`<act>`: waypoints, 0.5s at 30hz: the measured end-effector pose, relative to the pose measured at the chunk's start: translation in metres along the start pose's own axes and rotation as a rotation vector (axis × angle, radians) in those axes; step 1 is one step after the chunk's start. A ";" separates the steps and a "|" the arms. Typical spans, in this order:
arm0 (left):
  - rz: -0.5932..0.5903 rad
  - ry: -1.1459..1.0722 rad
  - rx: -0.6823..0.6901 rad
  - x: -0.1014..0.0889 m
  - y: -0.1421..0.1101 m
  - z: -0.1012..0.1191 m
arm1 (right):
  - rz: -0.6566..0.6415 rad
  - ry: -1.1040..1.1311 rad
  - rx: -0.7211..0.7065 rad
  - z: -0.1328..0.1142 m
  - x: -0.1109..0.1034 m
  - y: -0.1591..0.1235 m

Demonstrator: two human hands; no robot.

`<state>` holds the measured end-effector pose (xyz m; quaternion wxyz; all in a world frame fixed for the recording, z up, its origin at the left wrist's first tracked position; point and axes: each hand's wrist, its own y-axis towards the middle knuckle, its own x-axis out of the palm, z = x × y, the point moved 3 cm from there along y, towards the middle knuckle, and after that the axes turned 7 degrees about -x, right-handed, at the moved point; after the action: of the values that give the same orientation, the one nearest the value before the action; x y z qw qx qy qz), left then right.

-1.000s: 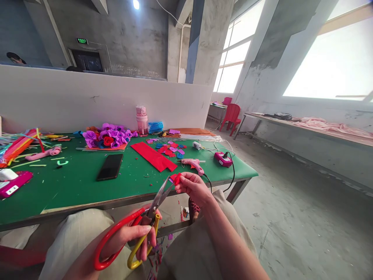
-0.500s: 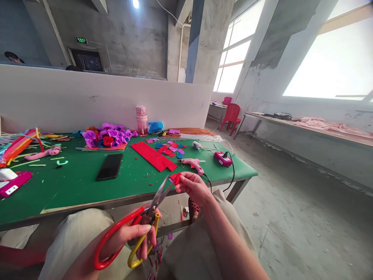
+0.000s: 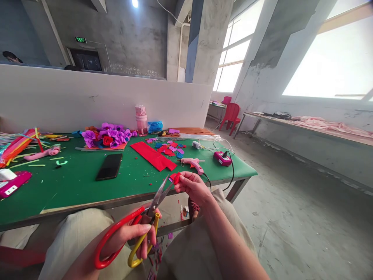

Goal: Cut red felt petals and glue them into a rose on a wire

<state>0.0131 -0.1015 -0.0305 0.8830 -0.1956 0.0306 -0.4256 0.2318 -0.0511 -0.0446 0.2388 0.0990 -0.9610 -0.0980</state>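
Small red paper-like piece (image 3: 176,177), just on the near side of the pink plastic glue gun (image 3: 198,167); the fingers of the right hand (image 3: 192,186) clamp it. Fingers of the left hand (image 3: 131,234) are wrapped round the red-and-yellow-handled metal scissors (image 3: 157,200), blades parted. A slip could nick the right fingertips, the blade tips lying so near. Pink plastic bottle (image 3: 141,121), beyond and left of the glue gun: contents, to me, indistinct.

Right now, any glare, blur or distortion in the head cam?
Head view: windows blown out white, ceiling lamp glaring; head view: wall writing too soft to read, scissors and right hand fairly crisp; head view: edges seem stretched, probably wide lens.
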 end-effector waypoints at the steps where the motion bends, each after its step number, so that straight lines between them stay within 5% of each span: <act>1: 0.008 0.001 0.002 0.000 0.000 0.000 | -0.002 -0.002 0.000 0.000 0.000 0.000; 15: 0.022 0.006 -0.010 0.000 -0.001 0.000 | -0.010 -0.006 0.000 0.000 0.000 0.000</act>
<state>0.0125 -0.1016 -0.0302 0.8865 -0.1983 0.0376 -0.4164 0.2319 -0.0509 -0.0447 0.2356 0.1035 -0.9612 -0.0996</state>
